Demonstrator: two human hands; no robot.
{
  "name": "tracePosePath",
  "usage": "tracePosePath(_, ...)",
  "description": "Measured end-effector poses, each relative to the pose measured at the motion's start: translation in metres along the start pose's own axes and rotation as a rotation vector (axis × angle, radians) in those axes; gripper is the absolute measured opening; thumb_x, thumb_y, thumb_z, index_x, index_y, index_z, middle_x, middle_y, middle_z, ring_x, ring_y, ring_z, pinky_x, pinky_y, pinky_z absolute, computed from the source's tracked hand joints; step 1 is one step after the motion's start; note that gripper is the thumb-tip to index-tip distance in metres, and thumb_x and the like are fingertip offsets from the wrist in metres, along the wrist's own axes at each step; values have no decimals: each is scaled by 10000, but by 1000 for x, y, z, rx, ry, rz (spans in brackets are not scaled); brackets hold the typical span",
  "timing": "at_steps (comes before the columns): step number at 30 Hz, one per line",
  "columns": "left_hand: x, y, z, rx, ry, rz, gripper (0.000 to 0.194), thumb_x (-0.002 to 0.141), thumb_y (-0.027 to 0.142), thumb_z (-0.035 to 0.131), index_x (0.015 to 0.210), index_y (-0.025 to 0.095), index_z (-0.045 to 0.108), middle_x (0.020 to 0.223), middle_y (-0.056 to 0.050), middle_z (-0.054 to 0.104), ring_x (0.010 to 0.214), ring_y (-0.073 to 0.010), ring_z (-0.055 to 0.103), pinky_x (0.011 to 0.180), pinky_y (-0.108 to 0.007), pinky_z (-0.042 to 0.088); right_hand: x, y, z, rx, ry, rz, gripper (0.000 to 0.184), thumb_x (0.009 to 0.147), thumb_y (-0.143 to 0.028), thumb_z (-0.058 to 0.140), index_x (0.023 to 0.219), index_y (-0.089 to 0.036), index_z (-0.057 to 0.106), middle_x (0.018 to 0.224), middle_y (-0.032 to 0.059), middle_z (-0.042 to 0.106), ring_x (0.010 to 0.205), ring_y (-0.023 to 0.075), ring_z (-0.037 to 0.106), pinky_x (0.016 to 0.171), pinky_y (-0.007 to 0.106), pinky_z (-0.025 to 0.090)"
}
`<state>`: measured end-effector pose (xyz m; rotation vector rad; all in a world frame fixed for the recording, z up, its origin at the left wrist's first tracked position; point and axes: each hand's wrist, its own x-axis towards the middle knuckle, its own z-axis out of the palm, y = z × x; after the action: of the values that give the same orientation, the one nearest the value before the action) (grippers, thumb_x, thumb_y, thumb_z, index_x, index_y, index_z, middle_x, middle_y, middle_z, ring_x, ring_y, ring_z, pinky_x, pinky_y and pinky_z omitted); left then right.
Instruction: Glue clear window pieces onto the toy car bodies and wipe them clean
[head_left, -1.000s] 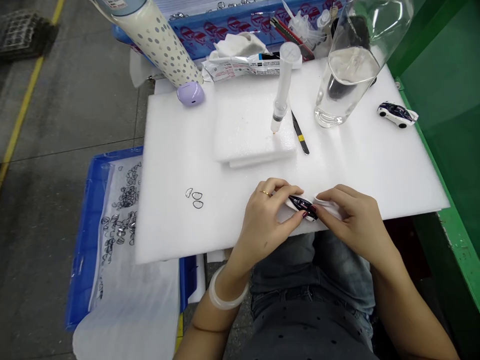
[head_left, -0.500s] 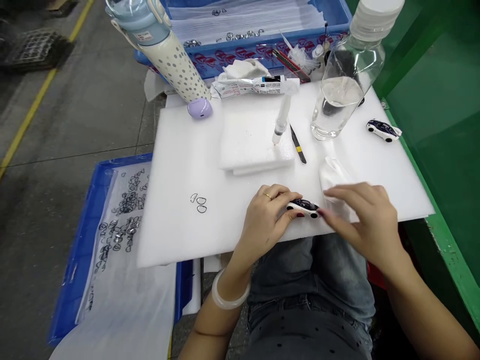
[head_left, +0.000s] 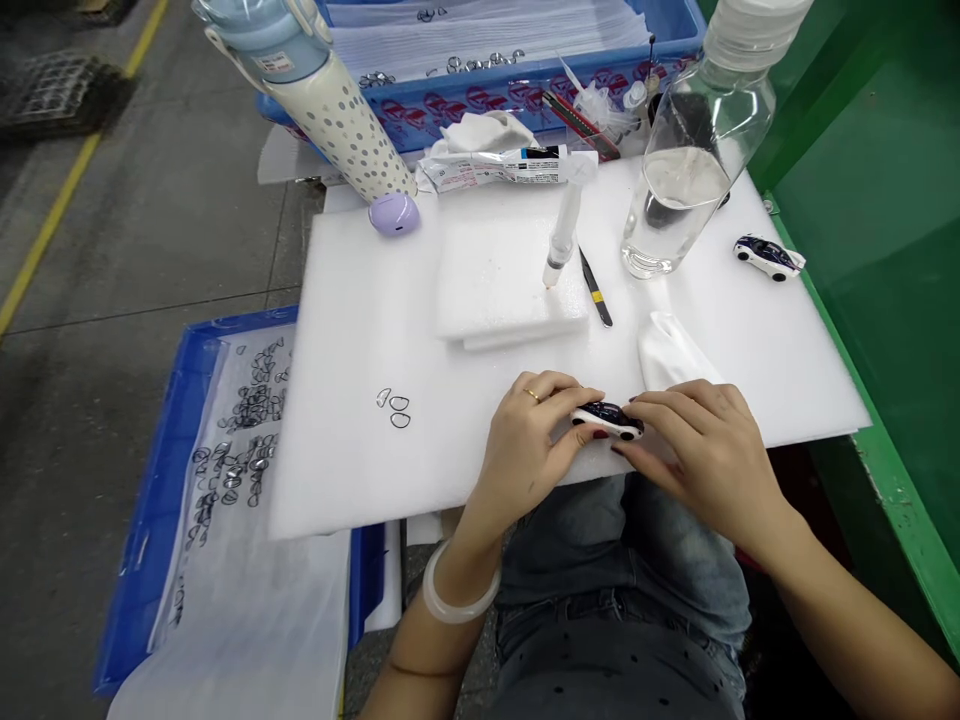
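A small white and dark blue toy car (head_left: 607,419) is pinched between both hands at the near edge of the white foam sheet (head_left: 360,300). My left hand (head_left: 529,440) grips its left end with thumb and fingers. My right hand (head_left: 701,450) closes on its right end. A white cloth (head_left: 667,355) lies on the foam just beyond my right hand, free of it. Three small clear window pieces (head_left: 394,408) lie on the foam to the left.
A syringe (head_left: 561,240) stands on a foam pad (head_left: 502,280), black tweezers (head_left: 596,290) beside it. A water bottle (head_left: 686,160), a second toy car (head_left: 769,256), a dotted flask (head_left: 330,100), a purple case (head_left: 394,213) and a tube (head_left: 502,165) sit farther back. A blue tray (head_left: 172,440) holds several window pieces.
My right hand let go of the white cloth, which now lies on the foam, and came back to grip the car's right end. The left hand kept hold of the car.
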<state>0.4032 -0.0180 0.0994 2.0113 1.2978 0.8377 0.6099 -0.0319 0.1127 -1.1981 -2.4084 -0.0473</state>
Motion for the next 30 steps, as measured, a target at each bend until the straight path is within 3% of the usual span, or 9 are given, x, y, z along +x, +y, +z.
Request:
tracePosePath(4,-5,-4,-3,-87,-20,8,416,888,134,660,1283,251,600,1168,-49,686,1077,-240,607,941,-439,511,9,-16,11,98,-74,14,460,986,-256,550,1387,-66,429,1053,101,705,931,237,586,772,363,430)
tracePosePath(7,-8,-6,-4,-164,32,-48,524,891,128,638,1377,290,526,1239,-54,682,1067,-227,643,949,-433,533,12,-9,10,48,-30,20,470,974,-177,522,1423,-120,395,1038,83,707,896,228,599,768,366,433)
tracePosePath(10,-9,-6,-3,-135,69,-56,450,915,175,638,1346,283,563,1259,-54,676,1075,-220,649,953,-431,546,-8,45,-11,-69,78,208,521,938,-297,592,1418,-181,426,1017,96,704,822,245,613,722,383,429)
tracePosePath(12,-10,-6,-1,-89,71,-24,344,929,183,624,1263,266,627,1256,-51,679,1137,-229,631,981,-448,539,-39,98,-32,-200,162,523,627,859,-349,666,1433,-234,440,1090,118,698,850,284,626,683,393,419)
tracePosePath(15,-9,-6,1,-51,71,-7,254,943,189,604,1179,253,672,1235,-48,691,1172,-237,621,985,-463,546,-91,168,-59,-351,72,882,600,866,-373,635,1430,-302,444,1002,110,705,755,300,614,596,397,356)
tracePosePath(18,-7,-8,2,-21,66,2,236,951,205,591,1166,248,679,1213,-48,699,1147,-237,630,971,-469,557,-109,195,-67,-415,107,910,512,826,-375,670,1306,-234,560,858,124,691,651,290,595,530,365,317)
tracePosePath(24,-8,-10,0,33,48,15,239,960,250,562,1156,289,693,1209,-34,698,1135,-248,639,910,-443,603,-17,168,-31,-321,70,646,442,893,-290,609,1314,-168,545,1131,137,693,981,257,647,764,354,506)
tracePosePath(27,-8,-13,-1,29,42,-4,237,957,322,560,1141,322,711,1209,-36,698,1123,-266,651,633,-313,636,25,166,-17,-321,58,558,399,942,-287,584,1314,-148,540,1099,93,670,947,198,643,811,346,534)
tracePosePath(30,-10,-15,1,31,48,2,249,948,357,567,1150,323,709,1210,-47,701,1118,-283,664,532,-276,608,36,153,-18,-322,92,530,278,980,-236,513,1237,-152,581,1060,96,658,921,178,620,823,356,528)
